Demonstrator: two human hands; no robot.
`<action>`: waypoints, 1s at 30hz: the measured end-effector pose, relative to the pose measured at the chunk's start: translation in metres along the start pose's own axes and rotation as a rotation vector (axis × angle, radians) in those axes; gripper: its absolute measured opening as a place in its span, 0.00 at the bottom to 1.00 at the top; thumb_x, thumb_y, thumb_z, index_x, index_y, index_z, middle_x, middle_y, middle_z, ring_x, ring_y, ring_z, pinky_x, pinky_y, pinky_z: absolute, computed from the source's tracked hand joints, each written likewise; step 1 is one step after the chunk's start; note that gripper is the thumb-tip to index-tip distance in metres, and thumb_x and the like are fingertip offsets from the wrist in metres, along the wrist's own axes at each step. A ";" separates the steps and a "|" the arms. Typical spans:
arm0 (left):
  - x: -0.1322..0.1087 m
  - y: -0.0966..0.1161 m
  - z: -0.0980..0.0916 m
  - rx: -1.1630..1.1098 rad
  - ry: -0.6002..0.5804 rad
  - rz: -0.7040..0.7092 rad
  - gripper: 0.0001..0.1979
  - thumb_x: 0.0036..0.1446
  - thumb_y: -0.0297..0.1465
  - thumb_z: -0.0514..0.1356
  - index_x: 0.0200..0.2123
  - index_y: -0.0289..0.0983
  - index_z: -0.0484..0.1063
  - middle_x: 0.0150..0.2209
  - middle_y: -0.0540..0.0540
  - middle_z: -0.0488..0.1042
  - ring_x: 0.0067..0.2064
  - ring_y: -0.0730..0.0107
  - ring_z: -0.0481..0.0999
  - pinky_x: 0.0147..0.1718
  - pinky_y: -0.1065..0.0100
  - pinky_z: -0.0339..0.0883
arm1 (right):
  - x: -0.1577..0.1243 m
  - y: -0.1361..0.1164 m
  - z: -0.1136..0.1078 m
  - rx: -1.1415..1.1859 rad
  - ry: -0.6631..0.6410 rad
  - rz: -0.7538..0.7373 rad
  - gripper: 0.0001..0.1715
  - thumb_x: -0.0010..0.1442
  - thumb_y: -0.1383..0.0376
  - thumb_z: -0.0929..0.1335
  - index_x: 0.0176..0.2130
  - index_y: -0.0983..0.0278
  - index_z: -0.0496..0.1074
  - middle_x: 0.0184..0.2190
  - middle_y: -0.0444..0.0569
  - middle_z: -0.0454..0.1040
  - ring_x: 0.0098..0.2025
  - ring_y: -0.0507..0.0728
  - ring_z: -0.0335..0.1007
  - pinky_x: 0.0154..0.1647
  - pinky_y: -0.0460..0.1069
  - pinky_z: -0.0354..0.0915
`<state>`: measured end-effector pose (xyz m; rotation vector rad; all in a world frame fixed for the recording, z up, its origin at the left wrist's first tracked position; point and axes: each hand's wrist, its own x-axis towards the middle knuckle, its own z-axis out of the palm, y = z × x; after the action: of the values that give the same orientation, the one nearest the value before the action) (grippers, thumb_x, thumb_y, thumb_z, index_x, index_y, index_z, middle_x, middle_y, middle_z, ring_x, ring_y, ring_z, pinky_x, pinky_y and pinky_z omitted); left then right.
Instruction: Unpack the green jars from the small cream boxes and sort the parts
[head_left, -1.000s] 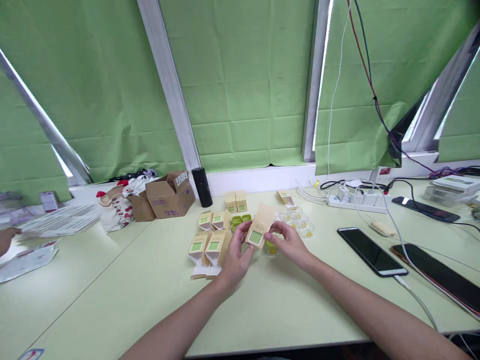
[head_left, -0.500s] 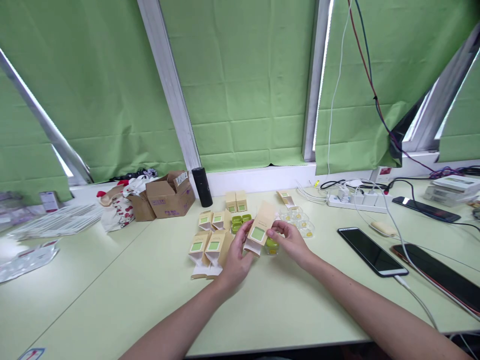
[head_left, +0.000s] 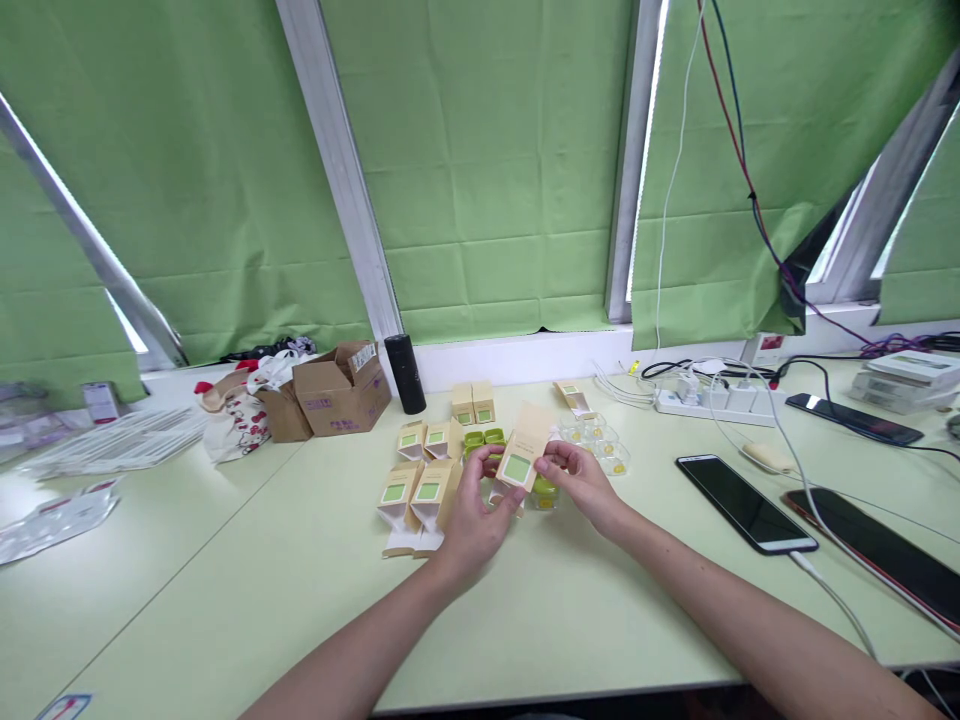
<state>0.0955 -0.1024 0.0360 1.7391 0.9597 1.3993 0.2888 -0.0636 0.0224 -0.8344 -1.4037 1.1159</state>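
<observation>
Both my hands hold one small tan carton (head_left: 523, 449) with a green label, tilted above the pale green table (head_left: 300, 600). My left hand (head_left: 472, 515) grips its lower end, fingers curled. My right hand (head_left: 581, 482) pinches its right side. A small green-lidded jar (head_left: 545, 493) stands on the table just under my right hand. More tan cartons (head_left: 420, 492) lie in a cluster left of my left hand, two stand upright (head_left: 472, 402) farther back, and small green pots (head_left: 480, 440) sit between them.
A brown cardboard box (head_left: 337, 398) and a black cylinder (head_left: 406, 373) stand at the back left. Clear small containers (head_left: 600, 445) lie right of the cartons. Phones (head_left: 744, 503) on cables, a power strip (head_left: 712, 402) and tangled wires fill the right side. Papers (head_left: 112, 440) lie far left.
The carton has tipped more upright and shifted slightly right between my hands. My left fingers have slid to its lower end. A person's hand at the far left edge has gone.
</observation>
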 end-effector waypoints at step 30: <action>0.002 -0.010 -0.004 0.242 0.074 0.084 0.18 0.64 0.32 0.63 0.57 0.43 0.72 0.55 0.43 0.78 0.55 0.56 0.77 0.54 0.56 0.71 | 0.001 0.001 0.002 0.095 0.007 0.051 0.32 0.48 0.39 0.78 0.37 0.62 0.77 0.39 0.53 0.82 0.44 0.64 0.79 0.47 0.55 0.72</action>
<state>0.0905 -0.0959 0.0292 1.9345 1.1485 1.4589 0.2862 -0.0623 0.0217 -0.8099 -1.3195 1.2081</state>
